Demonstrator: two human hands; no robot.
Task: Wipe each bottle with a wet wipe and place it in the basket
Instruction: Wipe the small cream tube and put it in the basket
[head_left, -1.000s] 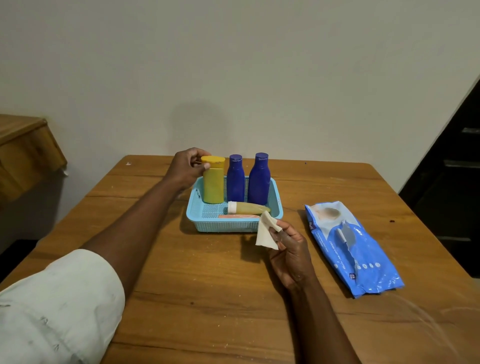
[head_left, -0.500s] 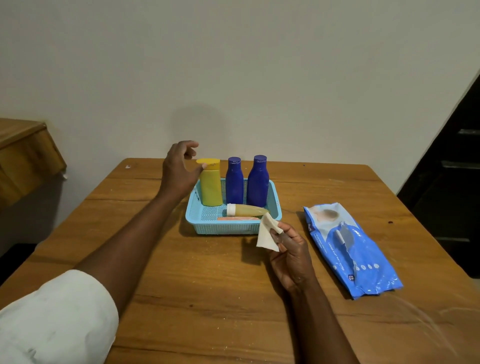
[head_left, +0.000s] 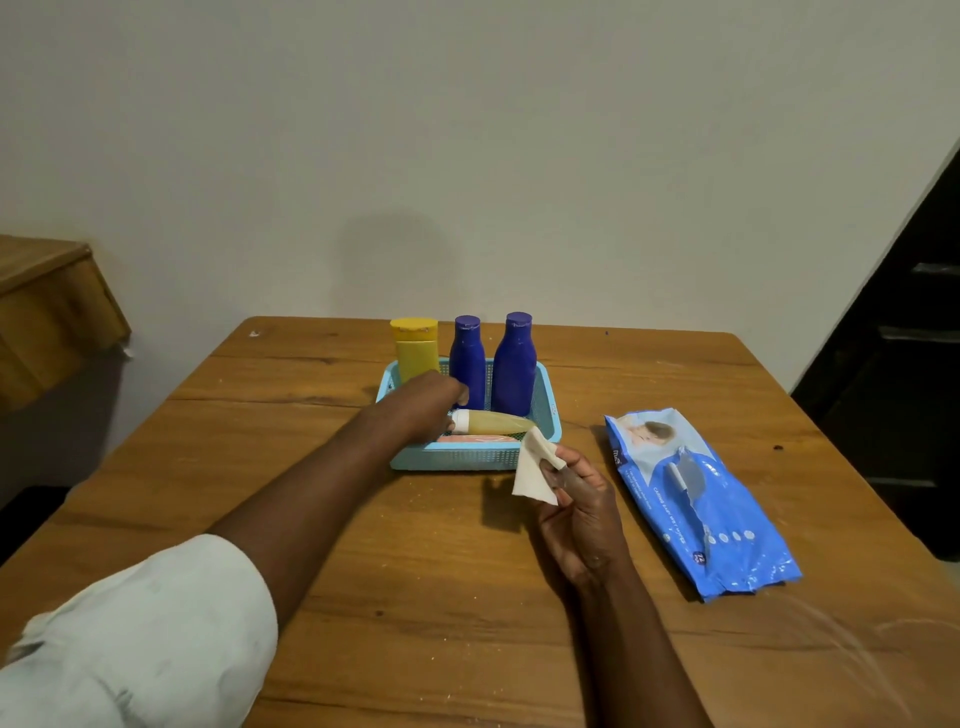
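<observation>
1. The right hand (head_left: 582, 512) is pinching a folded white wet wipe (head_left: 535, 474) between thumb and fingers, holding it upright just in front of the basket's near right corner.
2. The left hand (head_left: 423, 408) is reaching into the light blue basket (head_left: 457, 458), its fingers lying against the white-capped end of a yellowish tube (head_left: 493, 422); whether they are actually curling round the tube cannot be told from here, as the back of the hand is hiding them.
3. The yellowish tube is lying on its side inside the basket, cap pointing left, with a flat pink item (head_left: 480, 439) lying just in front of it, also inside.
4. A yellow bottle (head_left: 415, 349) is standing upright in the basket's far left corner.
5. Two dark blue bottles are standing upright along the far wall to its right: the smaller blue bottle (head_left: 467, 358) in the middle, the larger blue bottle (head_left: 514, 364) in the far right corner.
6. The basket is sitting on a wooden table (head_left: 363, 597), toward its far middle.
7. A blue pack of wet wipes (head_left: 696, 499) is lying flat on the table to the right of the basket and apart from it, its flap partly peeling up.
8. A pale sleeve (head_left: 135, 639) is covering the left upper arm at the near left.
</observation>
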